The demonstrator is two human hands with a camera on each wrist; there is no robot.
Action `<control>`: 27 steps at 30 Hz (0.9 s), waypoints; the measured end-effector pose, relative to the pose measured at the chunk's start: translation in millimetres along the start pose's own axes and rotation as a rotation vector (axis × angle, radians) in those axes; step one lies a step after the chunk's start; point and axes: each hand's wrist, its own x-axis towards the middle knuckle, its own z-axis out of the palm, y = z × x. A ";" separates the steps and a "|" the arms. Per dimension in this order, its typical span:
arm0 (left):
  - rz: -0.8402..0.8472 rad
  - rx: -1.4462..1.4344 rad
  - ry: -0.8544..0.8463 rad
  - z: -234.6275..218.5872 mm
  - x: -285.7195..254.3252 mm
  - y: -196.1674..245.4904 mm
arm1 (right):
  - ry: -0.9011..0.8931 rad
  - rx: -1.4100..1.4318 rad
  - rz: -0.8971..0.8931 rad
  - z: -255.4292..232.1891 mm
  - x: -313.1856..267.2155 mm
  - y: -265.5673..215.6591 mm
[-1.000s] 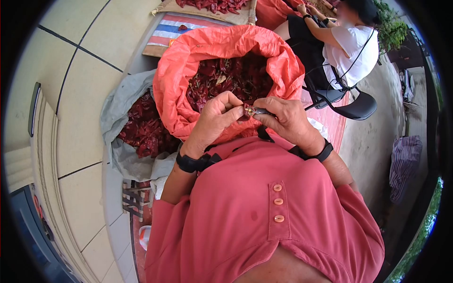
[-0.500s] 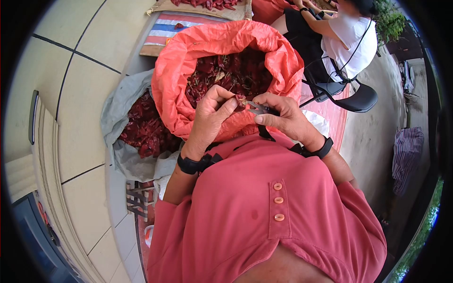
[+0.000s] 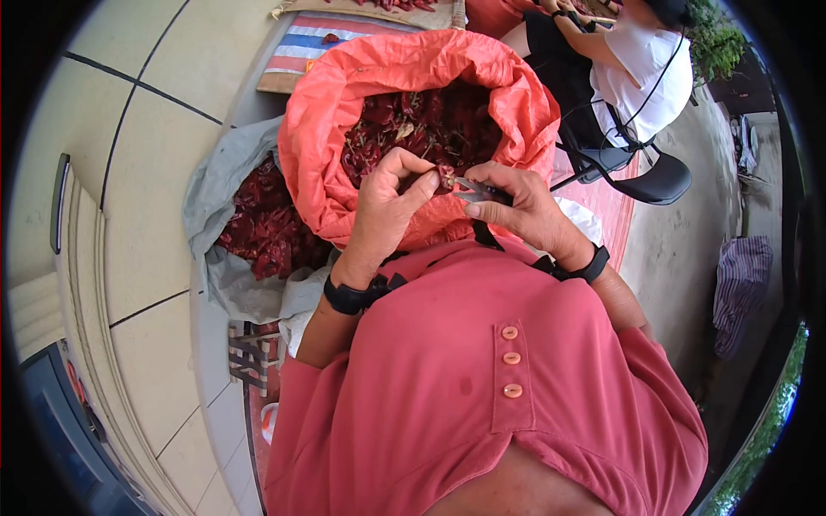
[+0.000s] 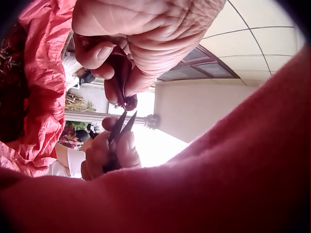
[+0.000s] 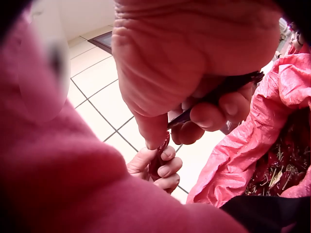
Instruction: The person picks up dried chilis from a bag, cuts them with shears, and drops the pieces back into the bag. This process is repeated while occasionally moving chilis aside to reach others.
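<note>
My left hand (image 3: pixel 385 206) pinches a dark red dried pepper (image 3: pixel 445 178) between thumb and fingers, above the near rim of a red sack (image 3: pixel 318 112). From the right, my right hand (image 3: pixel 529 211) grips small dark scissors (image 3: pixel 476 191), their tips at the pepper's end. In the left wrist view the two blades (image 4: pixel 124 127) stand parted just below the pepper (image 4: pixel 121 77). The right wrist view shows the scissors (image 5: pixel 214 97) in my curled fingers, with the pepper (image 5: pixel 158 162) in my other hand beneath. More red peppers (image 3: pixel 413 129) fill the sack.
A grey sack (image 3: pixel 206 198) of red peppers stands at the left of the red one. Behind are a striped cloth (image 3: pixel 310 41) and a tray (image 3: pixel 430 15) with peppers. A person in a white shirt (image 3: pixel 641 77) sits at the upper right on a black chair (image 3: pixel 654 176).
The scissors have moved from up against the pepper to slightly off it, their blades now visibly parted. Both hands have shifted only slightly, and the pepper remains pinched in my left hand.
</note>
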 end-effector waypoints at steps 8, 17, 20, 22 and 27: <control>0.005 0.119 -0.024 -1.9 0.5 -3.8 | 0.013 -0.164 -0.083 -0.2 2.5 -3.3; 0.009 0.092 0.022 0.8 0.0 -3.1 | -0.065 0.098 0.027 -1.3 3.7 2.1; -0.022 0.137 -0.011 -1.4 -0.8 -1.3 | -0.029 -0.002 -0.046 1.9 3.9 4.2; -0.043 0.107 0.000 -1.9 -1.2 -3.0 | -0.009 -0.059 -0.081 2.7 4.3 6.2; 0.007 0.058 0.058 2.3 -0.5 -4.8 | -0.029 0.094 -0.013 4.9 6.4 9.4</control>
